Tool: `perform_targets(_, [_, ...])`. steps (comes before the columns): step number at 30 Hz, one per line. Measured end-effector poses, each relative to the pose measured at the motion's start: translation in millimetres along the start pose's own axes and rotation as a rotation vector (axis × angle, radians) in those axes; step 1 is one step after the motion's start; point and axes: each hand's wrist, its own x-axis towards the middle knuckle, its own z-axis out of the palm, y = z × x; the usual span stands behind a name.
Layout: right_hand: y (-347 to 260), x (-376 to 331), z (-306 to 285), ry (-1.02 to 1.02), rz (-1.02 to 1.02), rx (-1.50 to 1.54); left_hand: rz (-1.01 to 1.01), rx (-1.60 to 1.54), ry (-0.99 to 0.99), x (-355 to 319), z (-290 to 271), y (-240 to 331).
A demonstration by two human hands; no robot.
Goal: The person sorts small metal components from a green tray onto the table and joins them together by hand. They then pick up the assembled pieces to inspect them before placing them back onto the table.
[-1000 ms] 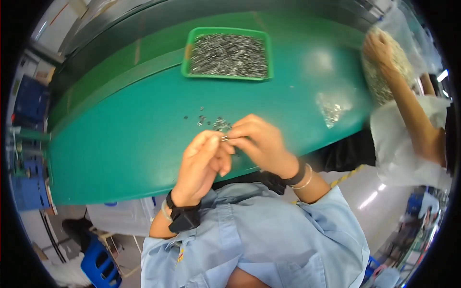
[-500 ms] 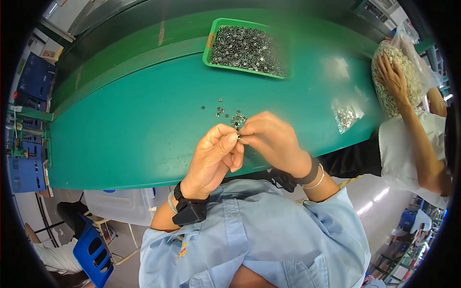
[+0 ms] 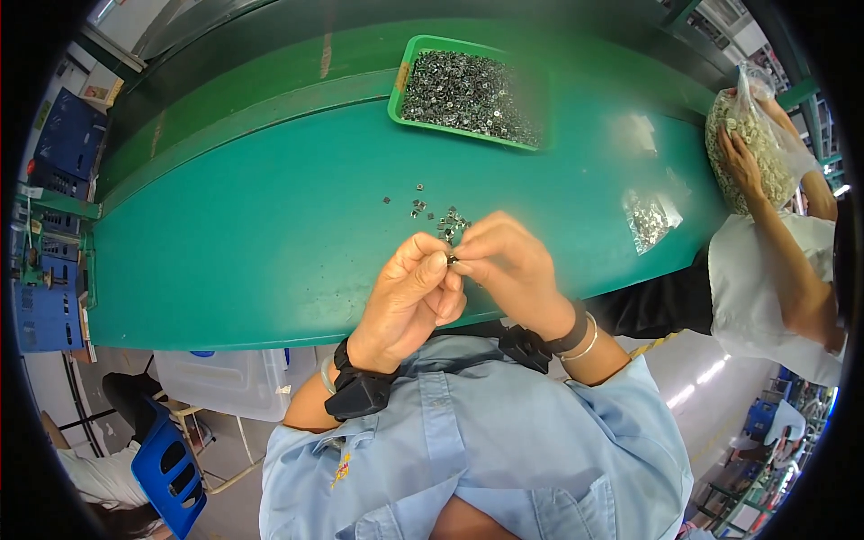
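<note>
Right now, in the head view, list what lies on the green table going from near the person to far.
left hand and right hand pinching a small metal part → scattered loose parts → green tray of metal parts

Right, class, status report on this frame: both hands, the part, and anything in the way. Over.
Left hand and right hand together pinch a small metal part. Loose parts lie just beyond on the green table. Nothing blocks the hands.

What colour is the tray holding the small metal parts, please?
The tray is bright green, clearest in the head view.
</note>
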Motion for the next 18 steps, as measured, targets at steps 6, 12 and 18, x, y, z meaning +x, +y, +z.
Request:
perform_targets(6, [0.4, -3.3, 2.7, 0.001, -0.024, -0.008, 0.004, 0.038, 0.011, -2.5, 0.8, 0.5])
perform_targets(12, [2.4, -5.6, 2.4, -0.015, -0.025, -0.069, 0.011, 0.187, 0.085, -4.9, 3.1, 2.7])
perform_targets(18, [3.1, -1.9, -6.8, -0.122, 0.023, -0.162, -0.028, 0.294, 0.164, -4.6, 3.3, 2.4])
